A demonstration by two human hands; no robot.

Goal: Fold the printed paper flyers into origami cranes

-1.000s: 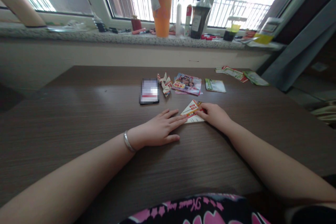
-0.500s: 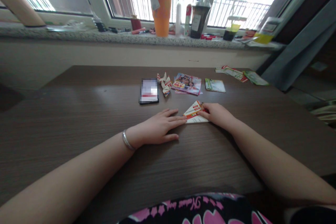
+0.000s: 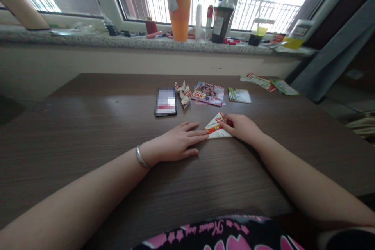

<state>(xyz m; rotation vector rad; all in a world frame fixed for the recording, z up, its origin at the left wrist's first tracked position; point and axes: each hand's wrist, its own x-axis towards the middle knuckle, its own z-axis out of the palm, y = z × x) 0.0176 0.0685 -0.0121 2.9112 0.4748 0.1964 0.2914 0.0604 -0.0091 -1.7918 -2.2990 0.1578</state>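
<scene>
A folded sheet of printed paper [image 3: 216,127], white with orange and red print, lies on the brown table between my hands, its top coming to a point. My left hand [image 3: 181,140] rests flat with its fingers spread, a fingertip touching the paper's left corner. On the other side my right hand [image 3: 241,127] has its thumb and curled fingers closed on the paper's right part, which they partly cover. Just beyond are a folded paper figure [image 3: 185,94] and a phone [image 3: 166,101] with a blurred screen.
Behind the paper lie a stack of colourful flyers [image 3: 209,93] and a small green-white stack of cards [image 3: 239,95]. More leaflets [image 3: 262,82] are at the table's far right. On the windowsill stand a tall orange drink cup [image 3: 180,11], a dark cup [image 3: 222,23] and bottles.
My right fingers have curled in a little more on the paper's right part. The left hand stays nearly where it was.
</scene>
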